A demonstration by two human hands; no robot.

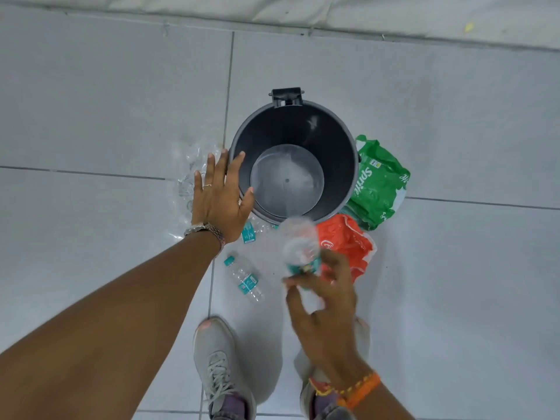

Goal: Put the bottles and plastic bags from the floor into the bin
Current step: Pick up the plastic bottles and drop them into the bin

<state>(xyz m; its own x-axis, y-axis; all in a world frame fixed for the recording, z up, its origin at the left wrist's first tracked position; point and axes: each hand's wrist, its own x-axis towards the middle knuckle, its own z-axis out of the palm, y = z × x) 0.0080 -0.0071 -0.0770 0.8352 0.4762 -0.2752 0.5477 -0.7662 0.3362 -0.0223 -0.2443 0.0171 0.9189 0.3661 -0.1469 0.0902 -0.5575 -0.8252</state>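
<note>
A clear water bottle [301, 247], blurred, was pinched loosely at its teal label by the right hand's fingertips [295, 281], base tilted toward the open bin [292, 160], apparently for a toss. The left hand [219, 195], fingers spread and empty, hovered at the bin's left rim. "Sprite" was legible on the green bag [380, 184] right of the bin; the orange bag's [345, 241] writing was unreadable. Another bottle [245, 278] lay nearer.

1. Floor [454, 116]: large pale grey tiles, glossy, with thin dark grout lines [228, 86].
2. Far edge: a white, creased fabric strip [272, 7] runs across.
3. Lighting: even, soft.
</note>
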